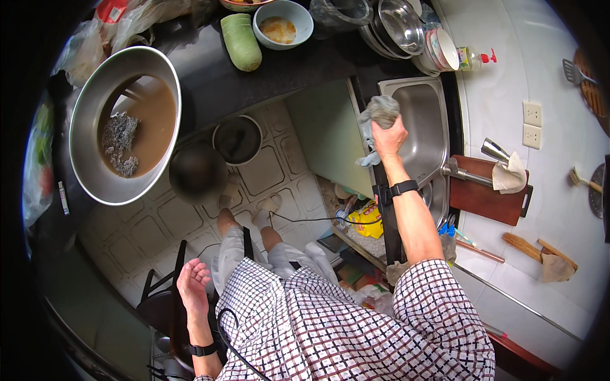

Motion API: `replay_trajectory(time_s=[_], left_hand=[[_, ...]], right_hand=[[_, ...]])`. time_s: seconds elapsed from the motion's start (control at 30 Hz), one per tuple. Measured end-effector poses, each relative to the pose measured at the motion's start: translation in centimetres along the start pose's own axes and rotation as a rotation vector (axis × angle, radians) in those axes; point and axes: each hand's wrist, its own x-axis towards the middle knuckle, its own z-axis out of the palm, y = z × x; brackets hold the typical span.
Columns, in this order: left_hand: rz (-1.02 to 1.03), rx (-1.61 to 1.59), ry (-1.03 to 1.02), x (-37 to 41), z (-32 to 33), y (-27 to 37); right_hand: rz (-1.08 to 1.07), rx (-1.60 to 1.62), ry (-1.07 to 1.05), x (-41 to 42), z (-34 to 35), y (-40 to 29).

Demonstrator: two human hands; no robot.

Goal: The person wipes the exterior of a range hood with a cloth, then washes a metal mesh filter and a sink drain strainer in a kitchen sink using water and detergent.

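My right hand (pixel 390 138) grips a crumpled grey cloth (pixel 381 110) at the near rim of the stainless-steel sink (pixel 419 124). Part of the cloth hangs over the dark counter edge. Lower left, my left hand (pixel 193 281) hangs free beside my body with its fingers loosely curled and nothing visible in it. On the counter at the left stands a large metal basin (pixel 86 157) holding brown water and a grey, mesh-like clump (pixel 120 135).
A green radish (pixel 241 43) and a pale blue bowl (pixel 305 24) stand on the back counter. Stacked metal bowls (pixel 400 28) and a pump bottle (pixel 472 59) are behind the sink. A cutting board (pixel 491 190) leans at the wall. A bucket (pixel 259 126) stands on the floor. A cupboard door (pixel 333 133) hangs open.
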Motion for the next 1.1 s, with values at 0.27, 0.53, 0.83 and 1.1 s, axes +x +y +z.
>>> replay_trajectory(time_s=[0.27,0.53,0.83,1.1], left_hand=[[-0.010,-0.013,0.023,-0.5,-1.2,-1.1],[-0.003,0.023,-0.011,-0.1,0.5,-1.0],[0.064,-0.022,0.002,-0.7,-1.9,-1.9],[0.025,-0.111,0.062,-1.1,-3.3,-3.7]], right_hand=[[-0.105,0.105,-0.006,-0.7,0.8,0.0],[-0.212,-0.013,0.002,-0.7,1.4,-2.1],[0.026,0.098,0.010,-1.4,0.0,-2.0],[0.600,1.066,-0.037,-0.4,-4.3,3.2]])
